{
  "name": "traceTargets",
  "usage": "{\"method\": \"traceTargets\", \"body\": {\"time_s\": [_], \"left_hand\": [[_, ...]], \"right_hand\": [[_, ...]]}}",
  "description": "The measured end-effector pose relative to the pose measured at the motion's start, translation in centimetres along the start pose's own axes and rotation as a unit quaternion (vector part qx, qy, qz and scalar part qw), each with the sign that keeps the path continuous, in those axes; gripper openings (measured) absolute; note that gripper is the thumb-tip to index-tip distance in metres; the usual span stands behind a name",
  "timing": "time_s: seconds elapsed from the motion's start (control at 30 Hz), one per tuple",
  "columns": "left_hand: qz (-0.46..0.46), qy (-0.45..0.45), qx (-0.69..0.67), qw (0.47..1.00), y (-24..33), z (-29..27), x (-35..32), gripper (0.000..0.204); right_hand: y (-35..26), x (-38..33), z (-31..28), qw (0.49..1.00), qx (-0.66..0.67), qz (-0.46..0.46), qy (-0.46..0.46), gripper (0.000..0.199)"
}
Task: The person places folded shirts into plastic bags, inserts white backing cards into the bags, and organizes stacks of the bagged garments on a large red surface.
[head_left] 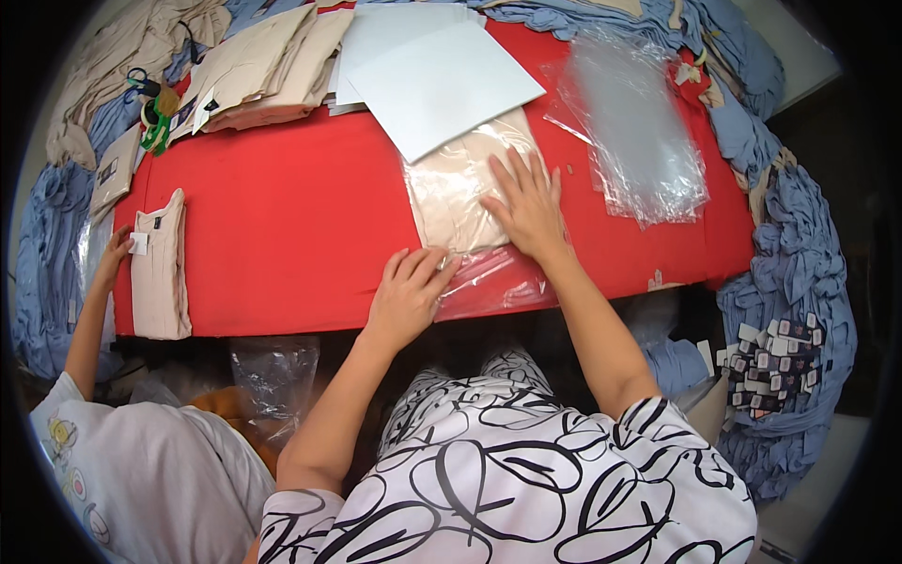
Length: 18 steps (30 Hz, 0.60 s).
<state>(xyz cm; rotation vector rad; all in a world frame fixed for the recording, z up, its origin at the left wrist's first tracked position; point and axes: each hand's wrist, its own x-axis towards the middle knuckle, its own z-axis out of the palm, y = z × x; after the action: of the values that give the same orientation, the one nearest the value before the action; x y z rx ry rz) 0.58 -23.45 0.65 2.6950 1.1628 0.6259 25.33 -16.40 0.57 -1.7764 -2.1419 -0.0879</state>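
Red cloth covered your worktop (282, 216). The beige garment already sat inside its clear bag (470, 193), at twelve o'clock from you. Your right hand (528, 209) pressed it flat, fingers spread; your left hand (409, 293) lay on the open flap (493, 282), unsealed yet.

Bagged beige garment (465, 188) — flat, table edge

Your right hand (528, 209) lies flat on the beige folded garment in its clear plastic bag (465, 193) at the red table's (282, 216) near edge; your left hand (409, 296) rests on the bag's near end. White sheets (432, 80) lie behind, clear empty bags (634, 132) right.
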Motion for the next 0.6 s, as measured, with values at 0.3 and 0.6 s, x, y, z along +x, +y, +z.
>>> {"method": "traceTargets", "body": {"time_s": [0.3, 0.6], "left_hand": [[0.158, -0.052, -0.025, 0.986, -1.1, 1.0, 2.6, 0.067], [0.163, -0.093, -0.053, 0.981, -1.2, 1.2, 2.9, 0.057]], "right_hand": [[-5.0, -11.9, -3.1, 0.966, 0.249, -0.060, -0.038, 0.018], [-7.3, -12.9, -1.9, 0.985, 0.158, -0.033, 0.058, 0.026]]}}
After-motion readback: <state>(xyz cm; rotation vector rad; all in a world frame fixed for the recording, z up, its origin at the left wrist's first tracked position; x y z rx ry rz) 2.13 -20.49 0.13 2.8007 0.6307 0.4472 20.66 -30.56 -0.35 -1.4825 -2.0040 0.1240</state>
